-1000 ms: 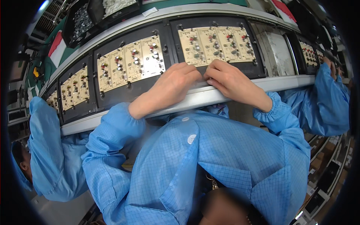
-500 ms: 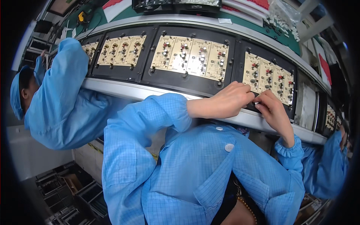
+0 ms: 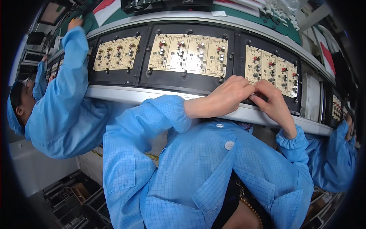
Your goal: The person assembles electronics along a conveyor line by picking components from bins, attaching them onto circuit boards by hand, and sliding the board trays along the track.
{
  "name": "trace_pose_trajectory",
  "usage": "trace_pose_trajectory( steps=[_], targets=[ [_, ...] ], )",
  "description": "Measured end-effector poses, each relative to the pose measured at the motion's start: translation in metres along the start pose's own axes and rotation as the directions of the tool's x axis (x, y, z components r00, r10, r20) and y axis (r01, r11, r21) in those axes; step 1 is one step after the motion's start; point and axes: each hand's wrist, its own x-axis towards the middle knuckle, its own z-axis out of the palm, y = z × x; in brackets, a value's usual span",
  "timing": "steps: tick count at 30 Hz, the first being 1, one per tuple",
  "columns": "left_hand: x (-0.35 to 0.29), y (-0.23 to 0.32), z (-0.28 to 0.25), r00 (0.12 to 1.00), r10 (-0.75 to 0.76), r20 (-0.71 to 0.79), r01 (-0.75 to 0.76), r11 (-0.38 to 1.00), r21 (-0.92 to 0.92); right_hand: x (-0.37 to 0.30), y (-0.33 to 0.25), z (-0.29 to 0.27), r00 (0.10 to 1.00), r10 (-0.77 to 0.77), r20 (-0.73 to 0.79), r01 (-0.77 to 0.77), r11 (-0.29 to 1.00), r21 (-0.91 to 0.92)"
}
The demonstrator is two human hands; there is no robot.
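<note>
A: Entry, head view. Where are the hands?

B: Left hand (image 3: 228, 95) and right hand (image 3: 272, 102) meet at about 3 o'clock from frame centre, fingertips touching each other at the lower edge of the black carrier tray (image 3: 244, 82) that holds the right-hand circuit board panel (image 3: 271, 70).

A: Grip state?

B: Left fingers curled, thumb and forefinger pinched together; right fingers bent likewise toward the same spot. Something small may sit between them, but it is hidden; cannot tell what, or whether anything is held at all.

A: The panel itself?

B: Beige, strip of four boards with red and silver components, lying flat in its tray at 2 o'clock. Hands touch the tray's near edge, just above the grey conveyor rail (image 3: 126, 95).

A: Neighbours?

B: Middle board panel (image 3: 188, 53) at 12 o'clock, another panel (image 3: 116, 53) at 10 o'clock, each in its own tray. A co-worker in blue coat (image 3: 61, 114) at 9 o'clock reaches an arm up over the line. Another blue sleeve (image 3: 335, 156) at 4 o'clock.
</note>
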Motion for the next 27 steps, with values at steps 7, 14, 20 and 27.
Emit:
trace_pose_trajectory(
  steps=[7,14,20,27],
  targets=[
    [-0.018,0.003,-0.053,0.971,-0.180,-0.156,0.186,0.982,0.025,0.029,-0.014,0.012,0.999,-0.032,-0.037,0.034,0.999,0.036],
    [-0.070,-0.031,-0.121,0.906,-0.340,-0.250,0.404,0.870,0.282,0.085,-0.033,0.051,0.955,-0.293,-0.049,0.296,0.953,0.063],
    [-0.123,-0.022,-0.139,0.792,-0.284,-0.540,0.549,0.718,0.428,0.068,-0.016,0.002,0.930,-0.264,-0.255,0.227,0.960,-0.166],
    [-0.161,-0.008,-0.135,0.580,-0.288,-0.762,0.783,0.456,0.424,-0.075,0.149,-0.073,0.718,-0.090,-0.690,-0.473,0.664,-0.579]
  ],
)
